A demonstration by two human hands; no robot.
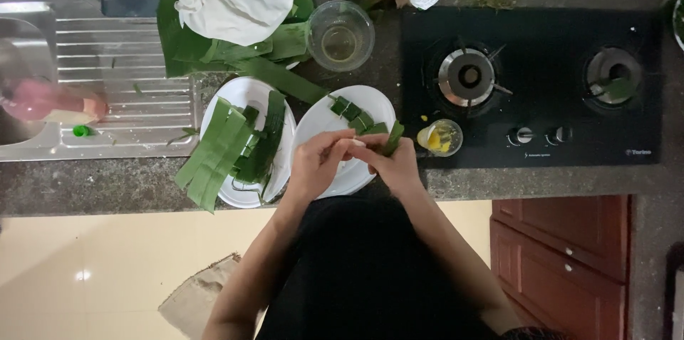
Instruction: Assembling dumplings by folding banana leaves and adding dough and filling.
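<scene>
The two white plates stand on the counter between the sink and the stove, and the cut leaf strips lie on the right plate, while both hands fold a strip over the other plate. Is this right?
Not quite. In the head view the cut leaf strips lie on the left plate, beside the sink. Both hands, left hand and right hand, fold a strip over the right plate, next to the stove.

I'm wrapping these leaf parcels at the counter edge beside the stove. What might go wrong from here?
The left plate of leaf strips overhangs the counter edge; a nudge might tip it. The small yellow-filled glass sits close beside the right hand and could get knocked over. The strip pinched in both hands, left hand included, may spring open if the grip loosens.
</scene>
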